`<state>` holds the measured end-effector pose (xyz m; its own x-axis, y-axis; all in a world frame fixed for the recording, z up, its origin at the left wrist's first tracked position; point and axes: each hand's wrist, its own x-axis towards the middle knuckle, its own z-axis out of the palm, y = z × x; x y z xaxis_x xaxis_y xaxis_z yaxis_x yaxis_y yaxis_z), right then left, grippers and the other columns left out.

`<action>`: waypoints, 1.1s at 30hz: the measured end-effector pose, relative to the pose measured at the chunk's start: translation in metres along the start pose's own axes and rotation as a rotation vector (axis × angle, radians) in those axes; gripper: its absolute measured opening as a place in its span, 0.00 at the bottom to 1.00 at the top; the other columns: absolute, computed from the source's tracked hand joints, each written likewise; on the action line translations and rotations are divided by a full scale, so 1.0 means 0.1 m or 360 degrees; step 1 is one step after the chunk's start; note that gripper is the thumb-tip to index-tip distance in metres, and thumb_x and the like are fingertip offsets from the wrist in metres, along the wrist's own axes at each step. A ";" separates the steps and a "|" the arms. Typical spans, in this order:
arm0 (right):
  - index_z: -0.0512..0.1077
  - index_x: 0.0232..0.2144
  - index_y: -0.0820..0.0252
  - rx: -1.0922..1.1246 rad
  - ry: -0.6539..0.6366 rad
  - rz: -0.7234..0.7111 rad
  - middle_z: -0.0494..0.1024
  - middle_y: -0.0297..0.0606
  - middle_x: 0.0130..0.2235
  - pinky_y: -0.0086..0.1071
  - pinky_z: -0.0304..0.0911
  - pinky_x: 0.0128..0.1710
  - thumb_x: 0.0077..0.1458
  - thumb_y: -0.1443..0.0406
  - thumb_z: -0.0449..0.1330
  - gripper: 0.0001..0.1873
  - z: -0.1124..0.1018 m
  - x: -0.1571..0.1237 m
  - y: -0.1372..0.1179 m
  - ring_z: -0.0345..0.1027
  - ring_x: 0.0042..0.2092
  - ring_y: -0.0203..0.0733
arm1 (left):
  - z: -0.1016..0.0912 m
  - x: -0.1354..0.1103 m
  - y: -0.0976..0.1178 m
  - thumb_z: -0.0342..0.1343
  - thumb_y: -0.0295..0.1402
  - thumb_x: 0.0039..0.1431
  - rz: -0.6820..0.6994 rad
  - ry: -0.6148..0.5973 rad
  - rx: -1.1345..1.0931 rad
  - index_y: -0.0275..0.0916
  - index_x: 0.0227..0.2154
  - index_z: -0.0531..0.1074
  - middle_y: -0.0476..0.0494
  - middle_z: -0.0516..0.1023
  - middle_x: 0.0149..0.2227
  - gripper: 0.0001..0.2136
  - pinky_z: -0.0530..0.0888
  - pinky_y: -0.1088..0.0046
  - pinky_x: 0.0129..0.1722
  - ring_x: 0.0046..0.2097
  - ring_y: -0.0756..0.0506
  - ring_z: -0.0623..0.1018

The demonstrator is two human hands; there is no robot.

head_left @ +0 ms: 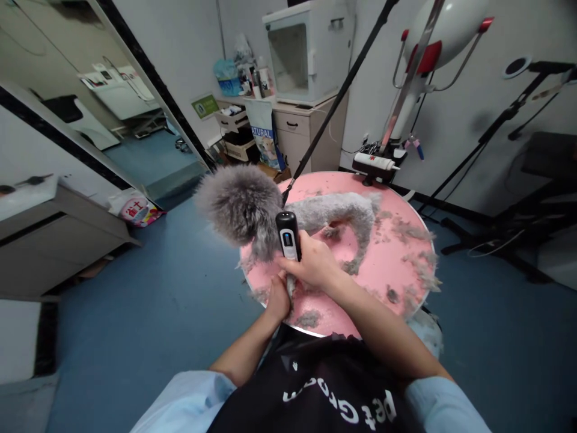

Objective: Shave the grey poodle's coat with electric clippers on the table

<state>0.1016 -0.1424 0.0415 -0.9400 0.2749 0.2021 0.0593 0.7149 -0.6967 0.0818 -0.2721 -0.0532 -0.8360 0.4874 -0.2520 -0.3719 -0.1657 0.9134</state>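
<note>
A grey dog (329,207) with a closely clipped body and a big fluffy head is on a round pink grooming table (324,310). My right hand (315,261) is wrapped round a black and silver hair clipper (288,231) with a small lit display. The clipper's blade end points down towards me and is hidden behind my fingers. Just below it, my left hand (278,297) is closed around the dog's front leg, of which only a short grey piece shows. A black strap (311,147) runs from the dog's neck up to the right.
Loose grey fur clumps (410,231) lie over the table, mostly on the right. A white bottle (375,161) rests in a holder at the back edge beside a white-red dryer (444,36). A black stand (487,132) is at right, a mirror (135,90) at left.
</note>
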 end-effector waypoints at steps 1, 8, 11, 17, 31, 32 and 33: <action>0.66 0.36 0.57 0.0079 0.0032 0.0014 0.78 0.38 0.31 0.33 0.62 0.30 0.48 0.53 0.65 0.19 0.04 -0.07 0.06 0.73 0.31 0.47 | 0.00 0.02 0.01 0.39 0.63 0.58 -0.0033 -0.0046 -0.0054 0.37 0.25 0.71 0.48 0.67 0.16 0.33 0.58 0.74 0.21 0.20 0.50 0.64; 0.73 0.30 0.57 0.0885 0.0019 -0.0002 0.79 0.36 0.28 0.36 0.68 0.32 0.46 0.54 0.67 0.14 0.45 -0.57 0.60 0.74 0.31 0.45 | 0.02 0.23 0.30 0.55 0.60 0.51 -0.0185 -0.0312 0.0175 0.34 0.29 0.74 0.46 0.74 0.24 0.28 0.68 0.72 0.31 0.29 0.47 0.73; 0.74 0.36 0.55 0.1103 -0.0047 -0.0132 0.80 0.36 0.35 0.38 0.70 0.38 0.44 0.55 0.70 0.18 0.54 -0.72 0.76 0.75 0.38 0.47 | 0.07 0.31 0.38 0.62 0.54 0.48 -0.0132 -0.0363 0.0496 0.34 0.26 0.74 0.48 0.74 0.24 0.23 0.66 0.74 0.30 0.27 0.50 0.70; 0.71 0.39 0.54 0.1639 0.0485 -0.0054 0.80 0.38 0.39 0.39 0.69 0.45 0.54 0.49 0.62 0.18 0.42 -0.63 0.98 0.75 0.41 0.44 | 0.24 0.40 0.18 0.61 0.56 0.46 0.0096 -0.0044 0.0383 0.37 0.21 0.71 0.46 0.75 0.25 0.23 0.68 0.71 0.36 0.31 0.47 0.73; 0.70 0.22 0.60 0.2188 -0.0349 0.0435 0.70 0.30 0.23 0.29 0.59 0.26 0.35 0.58 0.69 0.15 0.71 -0.78 0.99 0.62 0.25 0.34 | 0.26 0.48 0.19 0.63 0.58 0.44 0.0163 -0.0374 0.0315 0.36 0.22 0.72 0.41 0.79 0.38 0.25 0.68 0.75 0.26 0.29 0.50 0.73; 0.69 0.22 0.60 0.2114 -0.0285 0.0450 0.69 0.30 0.23 0.29 0.59 0.27 0.36 0.60 0.69 0.14 0.74 -0.82 0.95 0.61 0.25 0.34 | 0.28 0.49 0.23 0.63 0.56 0.45 0.0109 -0.0343 0.0174 0.36 0.24 0.73 0.41 0.79 0.36 0.24 0.70 0.75 0.28 0.30 0.49 0.75; 0.68 0.22 0.59 0.1992 -0.0198 0.0440 0.68 0.29 0.23 0.29 0.58 0.27 0.37 0.62 0.68 0.12 0.77 -0.86 0.92 0.61 0.26 0.33 | 0.30 0.50 0.28 0.63 0.55 0.48 0.0036 -0.0276 0.0002 0.35 0.26 0.74 0.42 0.79 0.34 0.23 0.72 0.74 0.32 0.32 0.48 0.76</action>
<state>0.1617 -0.1501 -0.0931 -0.9760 0.2065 -0.0699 -0.0341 -0.4613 -0.8866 0.0417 -0.2263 -0.0301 -0.7621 0.6241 -0.1726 -0.3531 -0.1771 0.9187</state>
